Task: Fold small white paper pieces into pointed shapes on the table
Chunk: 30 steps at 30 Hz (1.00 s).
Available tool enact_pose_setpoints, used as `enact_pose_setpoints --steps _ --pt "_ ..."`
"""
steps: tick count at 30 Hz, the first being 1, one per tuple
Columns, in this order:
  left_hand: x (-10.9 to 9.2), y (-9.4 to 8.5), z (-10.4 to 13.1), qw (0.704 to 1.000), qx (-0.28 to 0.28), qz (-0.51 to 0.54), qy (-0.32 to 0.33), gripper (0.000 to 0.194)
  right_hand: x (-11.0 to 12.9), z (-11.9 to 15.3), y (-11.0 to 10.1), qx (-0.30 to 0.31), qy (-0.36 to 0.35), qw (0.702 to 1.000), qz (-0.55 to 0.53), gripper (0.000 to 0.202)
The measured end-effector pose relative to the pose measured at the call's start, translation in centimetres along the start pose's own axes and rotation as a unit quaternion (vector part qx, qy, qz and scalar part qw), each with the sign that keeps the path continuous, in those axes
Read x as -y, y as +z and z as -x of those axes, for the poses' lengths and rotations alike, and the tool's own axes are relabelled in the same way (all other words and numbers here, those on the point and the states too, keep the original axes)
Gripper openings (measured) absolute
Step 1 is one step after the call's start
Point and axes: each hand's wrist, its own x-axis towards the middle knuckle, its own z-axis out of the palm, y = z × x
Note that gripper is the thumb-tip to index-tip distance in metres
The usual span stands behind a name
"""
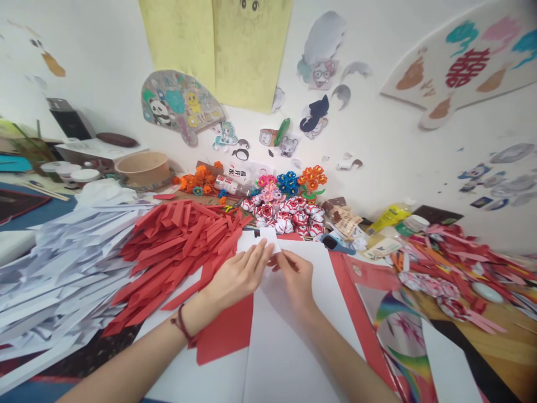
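Observation:
Near the middle of the view, a small white piece of paper (pixel 269 237) is between my two hands, above large white sheets (pixel 289 341). My left hand (pixel 245 268) has its fingers extended close together, with the fingertips on the white piece. My right hand (pixel 295 274) pinches the lower right edge of the piece between thumb and finger. A red sheet (pixel 229 330) lies under my left wrist.
Folded red strips (pixel 180 235) and white strips (pixel 62 274) are heaped at the left. Red-and-white paper flowers (pixel 289 215) stand behind my hands. A blue watch (pixel 335 244), a yellow packet (pixel 388 217) and pink and red strips (pixel 444 268) lie at the right.

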Motion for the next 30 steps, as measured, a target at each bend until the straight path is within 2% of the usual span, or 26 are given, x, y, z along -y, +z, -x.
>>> enact_pose_setpoints --steps 5,10,13,16,18,20,22,26,28,30 --pt "-0.1 -0.1 0.0 0.999 -0.001 -0.031 0.005 0.047 -0.3 0.1 0.0 0.0 -0.026 1.0 -0.008 0.027" --pt "-0.2 0.0 0.1 0.999 0.02 -0.046 0.009 0.046 -0.6 0.2 0.2 -0.003 -0.021 1.0 -0.022 0.027" --pt "-0.6 0.1 0.0 1.0 0.014 0.017 -0.009 0.044 -0.7 0.0 0.1 -0.003 -0.017 1.0 -0.02 0.026" --pt "-1.1 0.0 -0.3 0.984 0.014 0.147 -0.099 0.039 -0.9 -0.2 -0.1 -0.006 -0.013 1.0 -0.007 0.025" --pt "-1.2 -0.4 -0.6 0.945 0.034 0.256 -0.199 0.036 -1.0 -0.3 -0.2 -0.006 -0.013 1.0 0.0 0.024" --pt "-1.0 -0.7 -1.0 0.88 0.056 0.371 -0.29 0.032 -1.0 -0.4 -0.3 -0.004 -0.018 1.0 0.002 0.023" --pt "-0.6 -0.7 -1.4 0.806 0.063 0.477 -0.345 0.03 -1.0 -0.4 -0.5 -0.002 -0.03 1.0 0.005 0.022" --pt "0.2 0.0 -1.8 0.682 0.067 0.639 -0.351 0.029 -0.8 -0.4 -0.8 -0.009 -0.071 0.997 0.02 0.019" --pt "0.2 0.5 -1.7 0.645 0.069 0.68 -0.342 0.028 -0.7 -0.4 -0.9 -0.011 -0.089 0.996 0.025 0.017" --pt "0.1 0.7 -1.7 0.632 0.071 0.689 -0.346 0.028 -0.7 -0.4 -1.0 -0.01 -0.101 0.995 0.024 0.016"
